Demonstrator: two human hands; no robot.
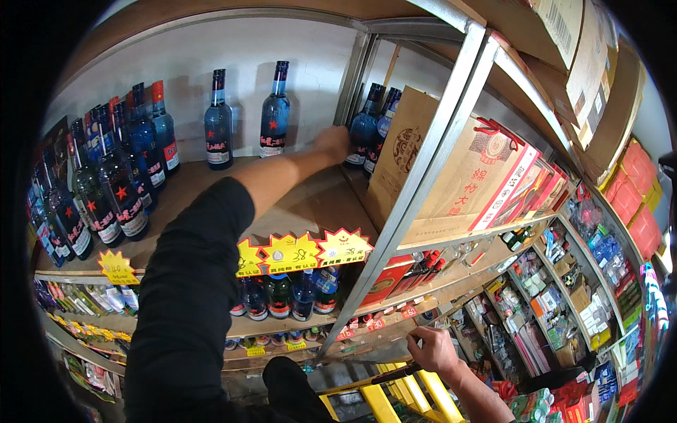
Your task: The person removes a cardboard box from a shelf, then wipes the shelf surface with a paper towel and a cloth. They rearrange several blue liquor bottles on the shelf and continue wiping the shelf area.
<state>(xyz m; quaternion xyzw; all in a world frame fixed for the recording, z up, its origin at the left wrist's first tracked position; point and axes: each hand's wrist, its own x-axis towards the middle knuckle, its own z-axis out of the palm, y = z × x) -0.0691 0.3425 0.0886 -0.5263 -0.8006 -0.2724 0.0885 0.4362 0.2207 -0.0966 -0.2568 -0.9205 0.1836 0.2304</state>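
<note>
My left hand (333, 144), on a black-sleeved arm, reaches deep into the upper shelf. It is beside a dark blue glass bottle (364, 129) in the right corner; its fingertips are hidden. Two similar bottles (219, 121) (274, 111) stand apart near the back wall. Many more blue bottles (120, 195) with red stars are grouped at the left. Low at the right, my right hand (433, 349) has curled fingers and lies against a dark bar (394, 374) by a yellow stepladder (381, 404). Whether it grips the bar cannot be told.
Star-shaped yellow price tags (291, 253) line the shelf edge. A metal upright (407, 211) divides the shelves, with a brown paper bag (404, 153) behind it and gift bags (460, 185) to the right. Cardboard boxes (597, 69) sit overhead. Lower shelves (285, 328) hold more bottles.
</note>
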